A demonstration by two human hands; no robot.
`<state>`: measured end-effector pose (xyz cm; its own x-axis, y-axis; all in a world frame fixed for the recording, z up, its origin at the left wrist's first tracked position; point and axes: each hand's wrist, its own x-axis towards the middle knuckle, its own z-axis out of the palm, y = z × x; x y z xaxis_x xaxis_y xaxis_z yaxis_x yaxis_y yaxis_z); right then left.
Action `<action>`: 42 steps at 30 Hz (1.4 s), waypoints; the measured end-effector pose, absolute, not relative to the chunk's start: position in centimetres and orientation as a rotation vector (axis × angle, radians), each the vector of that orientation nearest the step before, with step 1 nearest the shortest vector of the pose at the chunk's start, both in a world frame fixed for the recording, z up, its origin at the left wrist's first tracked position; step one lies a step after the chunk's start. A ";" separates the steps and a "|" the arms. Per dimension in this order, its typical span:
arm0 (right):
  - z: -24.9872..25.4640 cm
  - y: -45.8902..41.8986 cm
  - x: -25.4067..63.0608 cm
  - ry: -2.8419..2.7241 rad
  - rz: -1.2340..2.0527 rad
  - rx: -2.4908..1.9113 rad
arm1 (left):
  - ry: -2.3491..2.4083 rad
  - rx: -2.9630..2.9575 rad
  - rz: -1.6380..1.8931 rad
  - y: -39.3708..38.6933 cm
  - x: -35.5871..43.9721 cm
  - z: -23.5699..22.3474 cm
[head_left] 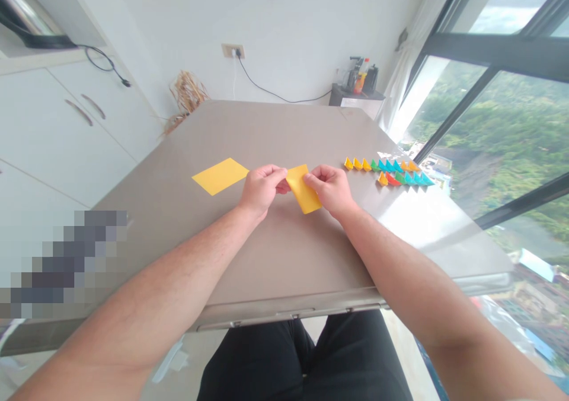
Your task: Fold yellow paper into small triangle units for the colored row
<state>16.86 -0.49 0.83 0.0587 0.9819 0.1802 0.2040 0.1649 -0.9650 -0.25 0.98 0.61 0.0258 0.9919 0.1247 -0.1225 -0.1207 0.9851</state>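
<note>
A piece of yellow paper (304,194), apparently folded, is held up over the table between my two hands. My left hand (263,188) pinches its upper left corner with thumb and fingers. On the other side, my right hand (329,188) grips the right edge, the thumb lying on the paper's face. A flat yellow sheet (220,176) lies on the table just left of my left hand. To the right of my right hand stand small folded paper boats (386,166) in two rows, coloured yellow, orange, green, red and blue.
The brown table (284,258) reaches from my lap toward the white wall. A dark cabinet (355,95) with a bottle (361,76) stands beyond its far right corner. Windows (484,104) run along the right. A pixelated patch covers the lower left.
</note>
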 end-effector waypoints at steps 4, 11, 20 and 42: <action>0.9 -0.5 16.8 -1.375 0.918 -1.233 | 1.072 1.270 1.424 1.0 0.0 0.5; 0.7 -0.3 16.8 -1.370 0.871 -1.247 | 0.970 1.282 1.277 0.6 0.1 0.3; 0.8 -0.4 16.8 -1.342 0.849 -1.222 | 0.974 1.277 1.268 0.7 0.5 0.0; 1.5 -0.9 16.7 -1.478 1.029 -1.172 | 1.190 1.817 0.990 -0.1 -0.3 0.8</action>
